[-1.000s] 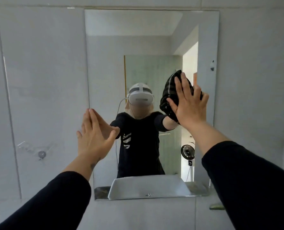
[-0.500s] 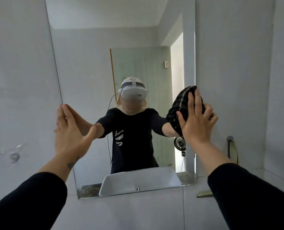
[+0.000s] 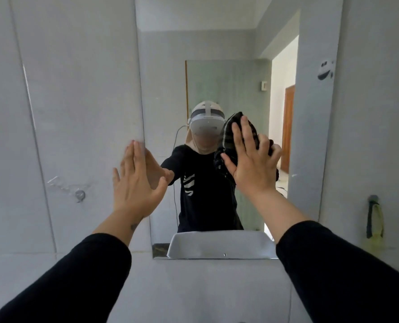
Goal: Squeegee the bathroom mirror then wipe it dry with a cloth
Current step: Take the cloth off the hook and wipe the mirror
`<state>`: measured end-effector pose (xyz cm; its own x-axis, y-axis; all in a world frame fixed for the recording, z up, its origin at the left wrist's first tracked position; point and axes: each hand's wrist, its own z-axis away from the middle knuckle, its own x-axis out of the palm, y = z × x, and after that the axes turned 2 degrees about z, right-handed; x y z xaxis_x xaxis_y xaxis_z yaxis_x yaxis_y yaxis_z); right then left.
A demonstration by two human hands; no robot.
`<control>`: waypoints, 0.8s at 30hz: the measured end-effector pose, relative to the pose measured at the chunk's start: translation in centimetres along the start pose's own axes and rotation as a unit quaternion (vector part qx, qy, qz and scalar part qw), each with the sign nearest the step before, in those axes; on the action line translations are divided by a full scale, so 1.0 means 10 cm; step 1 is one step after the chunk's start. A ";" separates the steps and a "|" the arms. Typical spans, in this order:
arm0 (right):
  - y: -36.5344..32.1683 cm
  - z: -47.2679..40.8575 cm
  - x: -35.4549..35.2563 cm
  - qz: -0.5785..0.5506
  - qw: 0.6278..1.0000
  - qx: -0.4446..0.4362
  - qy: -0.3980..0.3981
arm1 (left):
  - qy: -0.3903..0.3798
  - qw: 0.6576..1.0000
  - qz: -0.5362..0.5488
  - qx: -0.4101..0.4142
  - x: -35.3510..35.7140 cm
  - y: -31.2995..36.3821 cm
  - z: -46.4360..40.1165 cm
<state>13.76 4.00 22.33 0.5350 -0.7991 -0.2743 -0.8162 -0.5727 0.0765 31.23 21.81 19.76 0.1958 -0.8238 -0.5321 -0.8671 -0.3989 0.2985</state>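
Cloth pressed flat to the mirror, much of it hidden under the palm.

The right hand (image 3: 252, 164) covers most of the dark striped cloth (image 3: 228, 136), so only its upper and left edges show past the spread fingers (the cloth's reflection merges with it, making its outline hard to trace). That grip is an open, flat palm pinning the cloth against the mirror (image 3: 217, 66), right of the glass's centre. The left hand (image 3: 135, 183) is open and holds nothing, fingertips at the mirror's left edge. The mirror's top is cut off; a yellow-green item (image 3: 374, 220) hangs on the wall at right, too blurred to identify.
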 end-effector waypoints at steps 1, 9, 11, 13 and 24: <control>-0.11 -0.03 -0.01 -0.003 1.000 -0.015 0.004 | -0.008 1.000 -0.005 0.002 -0.01 -0.05 0.03; -1.04 -0.15 -0.08 -0.014 0.994 -0.108 0.013 | -0.032 0.999 0.011 -0.002 -0.04 -0.39 0.15; -1.17 -0.10 -0.07 -0.024 0.992 -0.121 0.012 | -0.040 0.999 0.009 0.007 -0.03 -0.41 0.17; -1.22 0.00 -0.05 -0.022 0.992 -0.127 0.014 | -0.050 0.999 0.006 0.015 -0.01 -0.39 0.18; -1.24 0.51 0.07 -0.009 0.976 -0.216 -0.004 | -0.067 0.998 0.017 0.010 0.06 -0.41 0.32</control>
<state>23.16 11.49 16.29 0.5450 -0.7876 -0.2874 -0.6376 -0.6120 0.4679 33.46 24.27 15.67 0.1045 -0.7743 -0.6242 -0.8813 -0.3629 0.3026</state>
